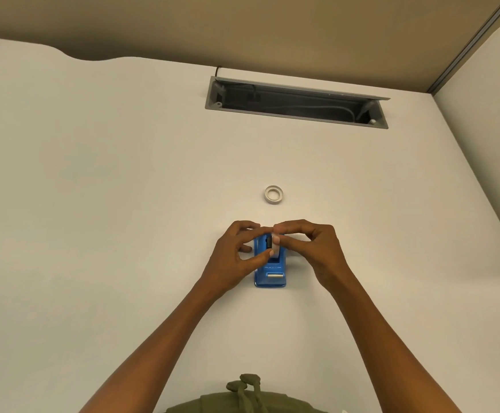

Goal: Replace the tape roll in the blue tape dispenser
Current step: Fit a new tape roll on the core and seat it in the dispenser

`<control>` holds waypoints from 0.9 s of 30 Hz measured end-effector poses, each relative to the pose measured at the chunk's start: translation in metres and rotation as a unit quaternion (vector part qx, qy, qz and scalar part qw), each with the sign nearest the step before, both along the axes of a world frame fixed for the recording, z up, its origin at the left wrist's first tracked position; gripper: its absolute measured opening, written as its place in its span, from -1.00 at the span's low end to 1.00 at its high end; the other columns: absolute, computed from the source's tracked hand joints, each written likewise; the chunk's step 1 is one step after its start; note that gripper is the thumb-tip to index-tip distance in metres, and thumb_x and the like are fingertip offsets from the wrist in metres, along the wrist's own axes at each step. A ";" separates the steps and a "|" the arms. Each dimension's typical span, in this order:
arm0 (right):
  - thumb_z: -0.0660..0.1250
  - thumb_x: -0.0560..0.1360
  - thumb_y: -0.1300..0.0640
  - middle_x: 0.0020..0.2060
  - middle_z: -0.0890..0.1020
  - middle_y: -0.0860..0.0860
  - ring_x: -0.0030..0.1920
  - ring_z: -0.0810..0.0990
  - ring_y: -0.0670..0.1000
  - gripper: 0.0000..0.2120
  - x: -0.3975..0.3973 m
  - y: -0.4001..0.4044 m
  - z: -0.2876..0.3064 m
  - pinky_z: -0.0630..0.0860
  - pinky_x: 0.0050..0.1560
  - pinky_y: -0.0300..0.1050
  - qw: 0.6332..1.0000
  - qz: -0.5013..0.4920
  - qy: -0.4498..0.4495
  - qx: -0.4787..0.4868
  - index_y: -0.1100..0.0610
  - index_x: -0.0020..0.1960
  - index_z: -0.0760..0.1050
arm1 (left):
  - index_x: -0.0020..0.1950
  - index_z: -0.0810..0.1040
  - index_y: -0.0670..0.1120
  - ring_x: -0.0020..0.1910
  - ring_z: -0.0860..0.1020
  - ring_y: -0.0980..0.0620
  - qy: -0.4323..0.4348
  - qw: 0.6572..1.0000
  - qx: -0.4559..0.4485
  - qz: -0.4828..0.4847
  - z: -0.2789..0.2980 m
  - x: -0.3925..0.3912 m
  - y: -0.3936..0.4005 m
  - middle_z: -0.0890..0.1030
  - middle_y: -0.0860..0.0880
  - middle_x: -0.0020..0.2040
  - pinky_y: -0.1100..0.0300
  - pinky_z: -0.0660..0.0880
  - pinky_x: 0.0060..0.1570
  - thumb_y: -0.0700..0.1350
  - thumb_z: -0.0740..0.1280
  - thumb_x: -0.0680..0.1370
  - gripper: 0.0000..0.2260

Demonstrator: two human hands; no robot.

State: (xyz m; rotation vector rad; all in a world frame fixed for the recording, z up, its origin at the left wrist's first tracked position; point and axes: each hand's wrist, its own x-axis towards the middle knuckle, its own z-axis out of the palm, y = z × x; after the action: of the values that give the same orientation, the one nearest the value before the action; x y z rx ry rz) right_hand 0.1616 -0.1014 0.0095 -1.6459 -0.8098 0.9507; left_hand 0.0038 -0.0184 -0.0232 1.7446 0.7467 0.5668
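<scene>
The blue tape dispenser [270, 274] stands on the white desk, its metal cutter end facing me. Both hands meet over its back half. My left hand [236, 257] has thumb and fingers around a small black hub. My right hand [308, 248] pinches a white tape roll [275, 248] that stands on edge in the dispenser's cradle. A second roll [273, 194], whitish and lying flat, rests on the desk a short way beyond the hands. How far the held roll sits in the cradle is hidden by my fingers.
A grey open cable tray [296, 101] with cords is recessed in the white desk [123, 204] at the back. Beige partition walls close the far and right sides. My green garment with a drawstring [248, 391] shows at the bottom edge.
</scene>
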 end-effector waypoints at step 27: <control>0.47 0.39 0.11 -0.21 0.65 -0.04 -0.18 0.58 -0.13 -0.90 -0.001 0.009 0.017 0.41 -0.29 -0.45 0.965 0.050 -0.257 -0.018 0.13 -0.15 0.67 | 0.05 0.39 0.38 0.02 0.50 0.23 -0.014 1.000 0.023 0.002 -0.003 0.000 0.000 0.42 0.24 0.07 0.53 0.46 -0.12 -0.08 0.48 0.39 -0.56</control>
State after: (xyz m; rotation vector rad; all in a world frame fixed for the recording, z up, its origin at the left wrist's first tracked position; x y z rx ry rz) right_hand 0.1601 -0.0922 0.0263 -1.9290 -1.2377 0.6061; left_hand 0.0043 -0.0182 -0.0265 1.7740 0.7236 0.6136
